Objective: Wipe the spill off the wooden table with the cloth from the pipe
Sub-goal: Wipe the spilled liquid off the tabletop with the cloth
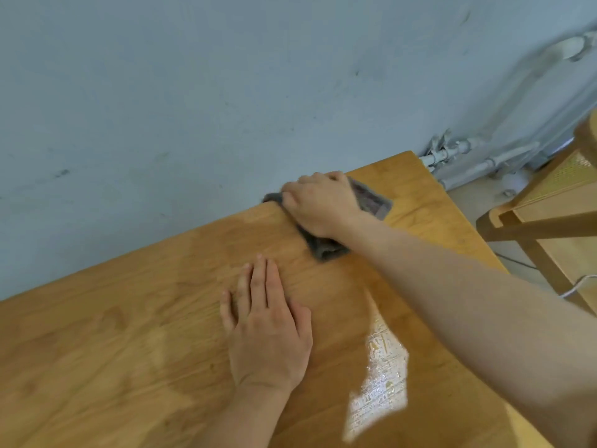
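Observation:
A grey cloth [326, 248] lies flat on the wooden table [113, 334] close to its far edge by the wall. My right hand [319, 203] presses down on the cloth, fingers curled over its far side. My left hand [266, 321] rests flat on the bare wood nearer to me, fingers together and extended, holding nothing. A shiny wet streak [379, 379] glints on the table to the right of my left hand, under my right forearm.
A pale blue wall [193, 92] runs along the table's far edge. White pipes [478, 160] run along the wall's base past the table's right corner. A wooden chair [549, 205] stands to the right, with a white cable [578, 284] on the floor.

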Available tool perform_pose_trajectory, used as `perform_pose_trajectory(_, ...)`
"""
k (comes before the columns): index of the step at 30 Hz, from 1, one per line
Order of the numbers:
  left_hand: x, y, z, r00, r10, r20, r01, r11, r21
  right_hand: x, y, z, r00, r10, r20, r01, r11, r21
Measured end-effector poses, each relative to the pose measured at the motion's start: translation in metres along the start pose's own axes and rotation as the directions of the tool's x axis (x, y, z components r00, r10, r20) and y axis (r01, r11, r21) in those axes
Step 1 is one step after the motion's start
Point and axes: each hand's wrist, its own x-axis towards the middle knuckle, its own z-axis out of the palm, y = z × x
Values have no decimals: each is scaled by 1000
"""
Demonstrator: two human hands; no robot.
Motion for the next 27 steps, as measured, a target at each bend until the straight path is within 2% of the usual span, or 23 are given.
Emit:
perform_pose_trajectory(4,0,0,1,1000,2,-3,-2,1000,0,-7,81,-19,983,178,-50,-182,980,-81)
perform_pose_trajectory(9,1,-1,1,1000,0,-3,0,1000,-7,-14,133,-19,923,384,0,-383,920,86)
perform_pose_trajectory(11,2,1,-1,1000,-3,12,4,1000,-9,-22,132,-16,862,504,-49,-492,856,160)
perform_pose_trajectory(14,2,3,-4,998,-4,57,4,1000,0,-53,120,-18,774,628,-82,-614,776,147)
perform_pose_trajectory(23,-1,5,-7,999,11,38,-9,999,-50,-186,104,-32,655,756,-13,-747,650,137)
perform_pose_trajectory(27,-6,6,-8,995,38,92,-37,999,-16,-242,94,-25,629,774,-66,-765,632,125)
